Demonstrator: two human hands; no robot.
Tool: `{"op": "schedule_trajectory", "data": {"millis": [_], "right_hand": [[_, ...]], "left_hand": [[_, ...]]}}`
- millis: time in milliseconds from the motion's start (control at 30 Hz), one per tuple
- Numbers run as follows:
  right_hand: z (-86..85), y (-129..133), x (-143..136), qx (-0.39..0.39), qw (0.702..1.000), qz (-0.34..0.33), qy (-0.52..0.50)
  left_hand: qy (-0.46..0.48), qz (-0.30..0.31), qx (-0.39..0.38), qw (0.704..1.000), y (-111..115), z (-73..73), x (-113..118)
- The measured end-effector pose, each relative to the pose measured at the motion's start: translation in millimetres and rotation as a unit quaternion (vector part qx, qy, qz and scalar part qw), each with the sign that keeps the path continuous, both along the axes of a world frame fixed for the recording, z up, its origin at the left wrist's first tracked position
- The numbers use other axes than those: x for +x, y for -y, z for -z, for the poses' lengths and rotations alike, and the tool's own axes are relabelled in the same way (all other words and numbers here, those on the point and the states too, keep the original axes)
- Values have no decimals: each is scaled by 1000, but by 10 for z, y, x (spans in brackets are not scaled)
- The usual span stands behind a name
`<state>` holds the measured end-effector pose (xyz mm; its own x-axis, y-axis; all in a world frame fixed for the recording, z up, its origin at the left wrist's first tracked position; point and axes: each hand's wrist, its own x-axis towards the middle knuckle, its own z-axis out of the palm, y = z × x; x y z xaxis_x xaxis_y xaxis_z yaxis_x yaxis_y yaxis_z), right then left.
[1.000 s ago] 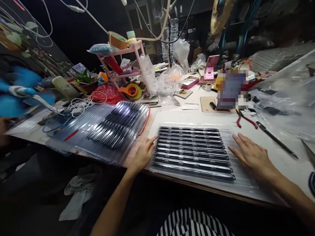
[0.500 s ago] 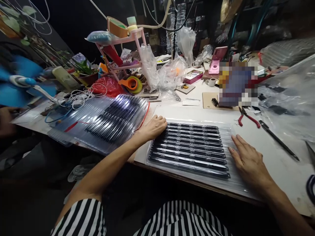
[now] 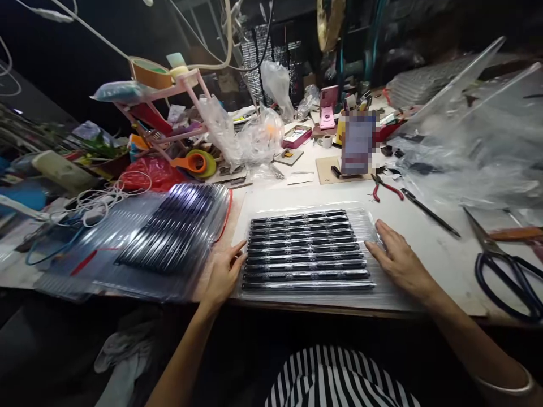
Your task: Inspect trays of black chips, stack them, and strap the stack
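Note:
In front of me lies a clear ribbed plastic tray (image 3: 365, 217) with several slim black strips (image 3: 305, 249) in parallel rows. The strips look like sticks or pens, but their kind is unclear. At the tray's left edge, my left hand (image 3: 224, 270) has its thumb and fingers closed on the rim, the fingertips partly hidden. My right hand (image 3: 401, 260) rests on the right border with fingers stretched and the thumb apart, over the plastic. To the left is a second stack of clear trays (image 3: 106, 254) holding similar black strips (image 3: 173, 232).
Red-handled pliers (image 3: 387, 187), a black pen-like tool (image 3: 430, 212) and large scissors (image 3: 504, 265) lie to the right. Clear plastic sheeting (image 3: 462, 152) fills the right back. A pink rack (image 3: 169, 135) with tape (image 3: 149, 72) and a red bag (image 3: 150, 175) stand at the back left.
My left hand has moved from the tray's far left corner down to the middle of its left edge. The tray now lies squarer to me, and the view has turned right.

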<state>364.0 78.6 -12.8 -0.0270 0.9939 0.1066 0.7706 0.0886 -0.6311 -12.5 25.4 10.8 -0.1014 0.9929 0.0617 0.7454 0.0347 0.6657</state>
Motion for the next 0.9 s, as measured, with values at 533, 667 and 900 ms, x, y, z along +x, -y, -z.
{"op": "schedule_trajectory", "data": {"millis": [533, 667, 900], "right_hand": [[-359, -22, 69, -68, 873, 76, -477], [-469, 8, 6, -145, 863, 48, -482], [-737, -117, -127, -39, 779, 126, -613]], "left_hand": [[-36, 35, -7, 999, 108, -15, 105], [160, -30, -21, 986, 112, -12, 14], [418, -203, 94, 881, 220, -255, -158]]}}
